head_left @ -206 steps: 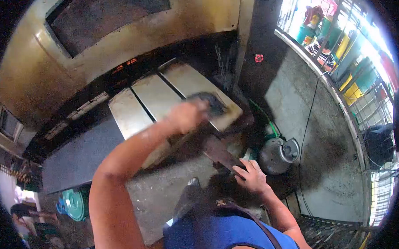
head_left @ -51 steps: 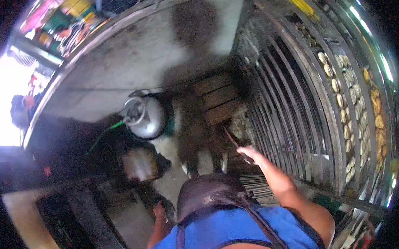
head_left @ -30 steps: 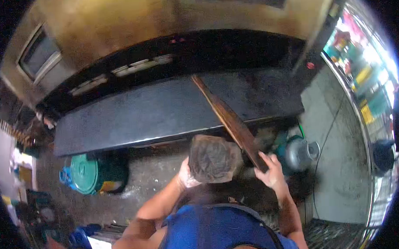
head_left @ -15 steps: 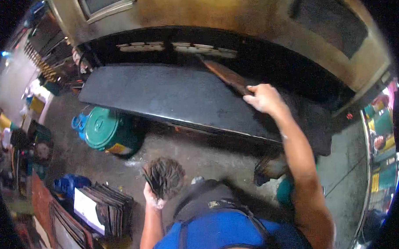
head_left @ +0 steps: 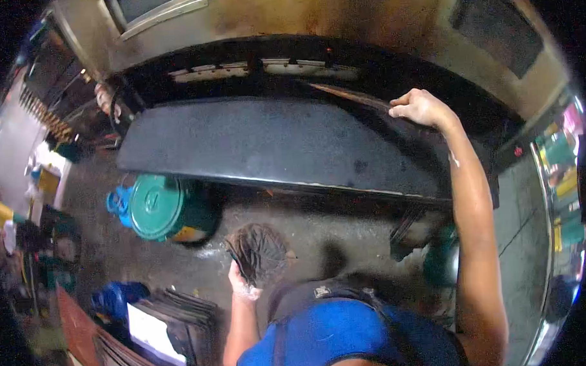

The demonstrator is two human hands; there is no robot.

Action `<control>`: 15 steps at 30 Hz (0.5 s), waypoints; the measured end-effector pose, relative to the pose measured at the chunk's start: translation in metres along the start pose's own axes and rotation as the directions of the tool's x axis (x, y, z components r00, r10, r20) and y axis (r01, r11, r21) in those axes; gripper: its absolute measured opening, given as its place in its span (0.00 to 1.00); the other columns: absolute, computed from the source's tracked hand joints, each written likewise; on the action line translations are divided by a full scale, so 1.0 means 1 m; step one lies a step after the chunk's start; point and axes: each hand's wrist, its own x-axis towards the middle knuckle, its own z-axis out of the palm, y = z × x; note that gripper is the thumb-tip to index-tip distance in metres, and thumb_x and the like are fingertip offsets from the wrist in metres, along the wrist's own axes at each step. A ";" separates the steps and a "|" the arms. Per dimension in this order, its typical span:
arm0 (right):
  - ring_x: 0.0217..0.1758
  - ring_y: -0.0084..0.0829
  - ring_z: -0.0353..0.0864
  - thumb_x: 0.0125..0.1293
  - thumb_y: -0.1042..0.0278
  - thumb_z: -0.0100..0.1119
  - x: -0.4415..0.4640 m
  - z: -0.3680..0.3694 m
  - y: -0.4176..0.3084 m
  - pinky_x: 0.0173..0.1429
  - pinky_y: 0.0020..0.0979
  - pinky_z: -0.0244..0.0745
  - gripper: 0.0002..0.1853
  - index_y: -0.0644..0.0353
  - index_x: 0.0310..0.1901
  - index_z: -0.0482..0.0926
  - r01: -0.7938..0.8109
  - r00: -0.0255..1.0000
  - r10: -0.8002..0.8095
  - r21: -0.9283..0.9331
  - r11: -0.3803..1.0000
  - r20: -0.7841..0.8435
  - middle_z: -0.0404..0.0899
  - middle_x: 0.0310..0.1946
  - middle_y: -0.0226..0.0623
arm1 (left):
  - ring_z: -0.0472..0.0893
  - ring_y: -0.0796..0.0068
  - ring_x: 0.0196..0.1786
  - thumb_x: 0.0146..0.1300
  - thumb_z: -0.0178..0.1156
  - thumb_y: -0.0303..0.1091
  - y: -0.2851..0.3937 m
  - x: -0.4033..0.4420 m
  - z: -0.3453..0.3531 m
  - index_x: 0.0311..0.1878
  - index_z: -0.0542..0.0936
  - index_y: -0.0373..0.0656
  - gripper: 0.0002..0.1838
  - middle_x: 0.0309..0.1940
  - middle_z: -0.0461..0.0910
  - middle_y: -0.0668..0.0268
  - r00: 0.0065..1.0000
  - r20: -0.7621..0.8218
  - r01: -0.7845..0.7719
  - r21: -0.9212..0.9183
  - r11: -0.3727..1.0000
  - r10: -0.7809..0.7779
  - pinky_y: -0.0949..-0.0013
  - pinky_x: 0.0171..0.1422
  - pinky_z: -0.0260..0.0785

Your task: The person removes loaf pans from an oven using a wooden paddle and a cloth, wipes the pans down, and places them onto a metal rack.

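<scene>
My left hand (head_left: pixel 242 283), whitened with powder or paste, grips a dark brown crumpled cloth (head_left: pixel 262 254) low in front of my body. Over the far right part of a long black flat-topped surface (head_left: pixel 240 139), my right hand (head_left: pixel 421 109) closes around one end of a long, narrow brown strip (head_left: pixel 351 96). The strip looks like wood and points left toward the back edge of the black surface. It is seen nearly edge-on, and I cannot tell whether it touches the surface. White residue also marks my right fingers.
A green lidded drum (head_left: pixel 157 207) stands under the left front of the black surface. Stacked dark flat panels (head_left: pixel 188 316) and a blue container (head_left: pixel 119 299) are at lower left. A stained machine housing (head_left: pixel 287 22) rises behind. Another green container (head_left: pixel 441 265) is at right.
My right hand has moved right and farther back with the brown strip, which has turned from broad side to nearly edge-on. The cloth stays in my left hand; the view has shifted slightly.
</scene>
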 end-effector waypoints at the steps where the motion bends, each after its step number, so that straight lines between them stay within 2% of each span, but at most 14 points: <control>1: 0.54 0.48 0.82 0.60 0.46 0.58 -0.005 0.014 -0.027 0.64 0.43 0.74 0.27 0.53 0.56 0.82 -0.037 0.999 0.037 0.012 0.999 0.000 0.82 0.51 0.49 | 0.71 0.51 0.68 0.67 0.50 0.51 0.015 0.012 -0.019 0.69 0.69 0.42 0.32 0.67 0.71 0.56 0.999 0.004 0.032 -0.022 0.999 -0.032 0.44 0.74 0.61; 3: 0.52 0.48 0.83 0.61 0.48 0.58 -0.016 0.045 -0.087 0.64 0.44 0.74 0.26 0.52 0.57 0.82 -0.092 0.992 0.087 -0.058 0.994 -0.096 0.83 0.48 0.52 | 0.72 0.53 0.68 0.67 0.51 0.50 0.036 0.030 -0.029 0.68 0.70 0.42 0.31 0.66 0.72 0.57 0.996 0.024 0.084 -0.045 0.995 -0.083 0.46 0.73 0.62; 5: 0.51 0.49 0.83 0.61 0.48 0.57 0.000 0.119 -0.120 0.62 0.46 0.75 0.27 0.52 0.59 0.80 -0.236 0.970 0.234 -0.025 0.971 -0.069 0.83 0.46 0.54 | 0.73 0.54 0.67 0.67 0.50 0.50 0.070 0.041 -0.030 0.68 0.71 0.42 0.30 0.66 0.73 0.57 0.989 0.055 0.139 -0.018 0.990 -0.138 0.47 0.72 0.64; 8: 0.52 0.52 0.82 0.62 0.48 0.58 -0.018 0.111 -0.134 0.62 0.46 0.75 0.28 0.53 0.61 0.78 -0.268 0.952 0.267 0.013 0.963 -0.153 0.82 0.45 0.56 | 0.73 0.54 0.67 0.67 0.51 0.50 0.106 0.058 -0.055 0.68 0.71 0.42 0.30 0.65 0.74 0.58 0.994 0.037 0.100 0.070 0.993 -0.103 0.47 0.72 0.64; 9: 0.52 0.55 0.81 0.62 0.48 0.60 -0.034 0.099 -0.136 0.60 0.48 0.75 0.28 0.55 0.59 0.79 -0.269 0.953 0.271 0.035 0.963 -0.136 0.81 0.46 0.58 | 0.73 0.54 0.67 0.67 0.51 0.50 0.117 0.058 -0.055 0.68 0.71 0.42 0.30 0.65 0.74 0.58 0.991 0.043 0.124 0.082 0.989 -0.128 0.47 0.72 0.64; 11: 0.50 0.56 0.80 0.62 0.47 0.61 -0.069 0.087 -0.134 0.58 0.49 0.73 0.27 0.55 0.59 0.80 -0.241 0.960 0.249 0.076 0.968 -0.129 0.80 0.45 0.58 | 0.67 0.52 0.71 0.68 0.48 0.52 0.141 0.059 -0.055 0.71 0.67 0.44 0.33 0.70 0.68 0.57 0.994 0.082 0.067 0.129 0.989 -0.078 0.45 0.76 0.58; 13: 0.48 0.56 0.79 0.62 0.47 0.62 -0.104 0.099 -0.128 0.56 0.48 0.73 0.28 0.56 0.58 0.80 -0.203 0.950 0.215 0.077 0.976 -0.226 0.80 0.44 0.56 | 0.66 0.52 0.72 0.67 0.49 0.54 0.155 0.069 -0.074 0.72 0.66 0.46 0.34 0.71 0.66 0.57 0.988 0.129 0.065 0.135 0.989 -0.083 0.44 0.76 0.58; 15: 0.49 0.56 0.78 0.62 0.48 0.62 -0.116 0.106 -0.123 0.57 0.47 0.72 0.28 0.58 0.58 0.80 -0.216 0.940 0.235 0.102 0.971 -0.245 0.79 0.41 0.56 | 0.66 0.52 0.72 0.68 0.48 0.54 0.161 0.077 -0.078 0.72 0.66 0.45 0.34 0.71 0.66 0.57 0.980 0.189 0.081 -0.060 0.995 -0.068 0.44 0.76 0.57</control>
